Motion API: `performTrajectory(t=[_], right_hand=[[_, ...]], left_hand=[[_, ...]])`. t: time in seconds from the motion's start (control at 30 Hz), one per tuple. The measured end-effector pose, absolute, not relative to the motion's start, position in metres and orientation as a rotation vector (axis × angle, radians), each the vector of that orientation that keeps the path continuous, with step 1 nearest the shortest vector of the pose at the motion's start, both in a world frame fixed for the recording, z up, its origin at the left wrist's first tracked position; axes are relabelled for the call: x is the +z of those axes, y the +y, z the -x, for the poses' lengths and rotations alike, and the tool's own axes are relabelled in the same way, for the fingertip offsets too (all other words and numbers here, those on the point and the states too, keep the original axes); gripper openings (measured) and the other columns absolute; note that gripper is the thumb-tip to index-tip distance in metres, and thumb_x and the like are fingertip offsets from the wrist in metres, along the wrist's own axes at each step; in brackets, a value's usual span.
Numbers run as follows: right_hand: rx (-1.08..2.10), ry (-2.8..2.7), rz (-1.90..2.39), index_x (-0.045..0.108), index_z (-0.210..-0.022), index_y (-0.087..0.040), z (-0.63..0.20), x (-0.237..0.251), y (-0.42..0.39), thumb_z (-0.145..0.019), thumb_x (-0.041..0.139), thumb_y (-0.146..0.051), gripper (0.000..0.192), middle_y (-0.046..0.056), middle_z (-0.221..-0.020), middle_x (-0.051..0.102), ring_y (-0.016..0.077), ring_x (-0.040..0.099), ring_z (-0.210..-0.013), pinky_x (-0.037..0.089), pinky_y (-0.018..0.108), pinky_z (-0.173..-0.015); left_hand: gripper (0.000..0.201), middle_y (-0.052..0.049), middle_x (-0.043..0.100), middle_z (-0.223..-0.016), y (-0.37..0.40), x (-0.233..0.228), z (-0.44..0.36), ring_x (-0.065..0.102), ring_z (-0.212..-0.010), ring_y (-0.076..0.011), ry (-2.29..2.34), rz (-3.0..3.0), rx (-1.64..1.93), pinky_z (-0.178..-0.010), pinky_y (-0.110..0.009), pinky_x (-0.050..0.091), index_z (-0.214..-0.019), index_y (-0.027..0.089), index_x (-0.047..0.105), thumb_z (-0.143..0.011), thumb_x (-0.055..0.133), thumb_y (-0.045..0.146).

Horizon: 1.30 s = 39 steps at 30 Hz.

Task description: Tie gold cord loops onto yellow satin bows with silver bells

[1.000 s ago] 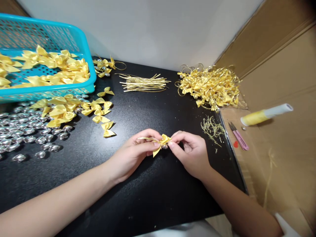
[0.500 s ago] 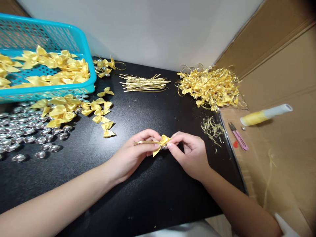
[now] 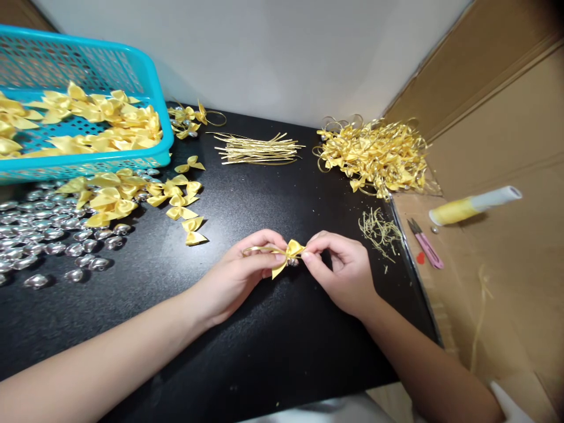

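Between my two hands is a yellow ribbon bow (image 3: pixel 294 249) with a small silver bell or bead (image 3: pixel 292 262) beneath it. A loop of gold cord (image 3: pixel 259 249) extends from the bow back over my left fingers. My left hand (image 3: pixel 249 264) pinches the bow's left side and the cord between thumb and fingers. On the other side, my right hand (image 3: pixel 341 267) is closed, thumb against forefinger, on a short gold cord end just right of the bow. What lies behind the fingertips is hidden.
Left, a turquoise basket (image 3: pixel 152 100) holds yellow bows; loose bows (image 3: pixel 110 202) and silver beads (image 3: pixel 55 232) lie before it. Gold cords (image 3: pixel 259 148) lie at the back, a pile of corded bows (image 3: pixel 374 153) and cord scraps (image 3: pixel 379 232) at right. Pink snips (image 3: pixel 426 244) rest on cardboard.
My right fingertips have shifted slightly right, away from the bow, and a short cord end now shows there. The cord loop at my left hand looks more open.
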State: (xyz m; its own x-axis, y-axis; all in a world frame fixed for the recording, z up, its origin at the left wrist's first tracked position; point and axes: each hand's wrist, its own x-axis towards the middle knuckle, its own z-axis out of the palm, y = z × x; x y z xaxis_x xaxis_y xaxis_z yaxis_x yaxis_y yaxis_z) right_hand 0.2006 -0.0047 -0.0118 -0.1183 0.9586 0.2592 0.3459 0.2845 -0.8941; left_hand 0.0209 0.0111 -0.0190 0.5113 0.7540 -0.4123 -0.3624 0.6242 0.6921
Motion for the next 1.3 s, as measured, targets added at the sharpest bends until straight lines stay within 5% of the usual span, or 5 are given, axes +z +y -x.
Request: performTrajectory(t=[0.33, 1.3], right_hand=[[0.572, -1.888, 1.057, 0.06, -0.072, -0.015, -0.204, -0.006, 0.001, -0.084, 0.057, -0.004, 0.016, 0.0, -0.063, 0.057, 0.0109, 0.055, -0.063, 0.046, 0.025, -0.063], [1.025, -1.522, 1.193, 0.066, -0.076, -0.02, -0.199, -0.019, -0.003, -0.083, 0.063, -0.016, 0.009, -0.001, -0.072, 0.064, 0.012, 0.059, -0.069, 0.047, 0.027, -0.069]], left_hand=[[0.015, 0.001, 0.059, -0.07, 0.013, -0.017, -0.022, 0.051, -0.071, -0.0128, 0.831, -0.623, 0.714, -0.063, -0.024, 0.032, -0.072, 0.019, 0.059, -0.071, 0.074, 0.02], [0.026, 0.003, 0.06, -0.069, 0.009, -0.02, -0.025, 0.05, -0.068, -0.0094, 0.797, -0.603, 0.798, -0.065, -0.021, 0.037, -0.072, 0.018, 0.056, -0.069, 0.081, 0.025]])
